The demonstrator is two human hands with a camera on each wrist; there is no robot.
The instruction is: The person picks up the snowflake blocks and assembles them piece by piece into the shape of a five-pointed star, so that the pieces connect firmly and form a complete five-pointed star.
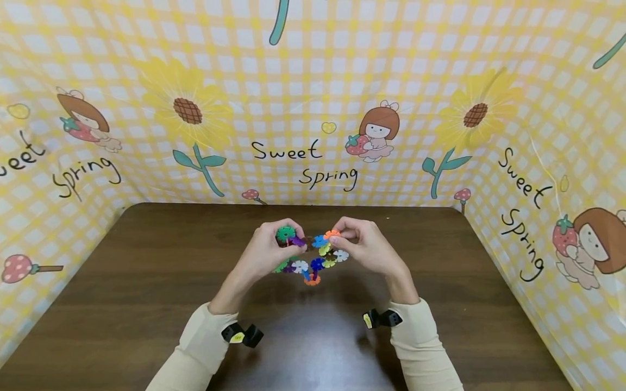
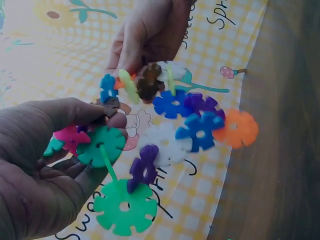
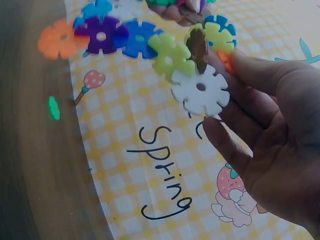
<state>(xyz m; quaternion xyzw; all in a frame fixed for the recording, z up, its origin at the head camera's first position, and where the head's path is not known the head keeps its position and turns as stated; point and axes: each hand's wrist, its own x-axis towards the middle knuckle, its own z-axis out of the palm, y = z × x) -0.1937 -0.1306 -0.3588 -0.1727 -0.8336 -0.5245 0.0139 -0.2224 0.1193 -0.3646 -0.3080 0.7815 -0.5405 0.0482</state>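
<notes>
A loop-like chain of slotted flower-shaped plastic discs (image 1: 299, 266) in many colours is held up over the table between both hands. My left hand (image 1: 269, 247) grips its left end, thumb and fingers around a brown disc (image 2: 111, 107); a green disc (image 2: 101, 147) and a pink disc (image 2: 72, 139) sit by its fingers. My right hand (image 1: 364, 247) pinches an orange disc (image 1: 332, 234) at the other end, next to a blue disc (image 1: 320, 241). Below the hands sag white, purple, dark blue and yellow-green discs, with another orange disc (image 1: 312, 279) lowest.
The brown wooden table (image 1: 146, 293) lies beneath the hands. A yellow checked cloth (image 1: 303, 98) with printed flowers and figures rises along its back and sides. A small green piece (image 3: 53, 108) shows against the table in the right wrist view. Each sleeve carries a black wrist camera (image 1: 243, 334).
</notes>
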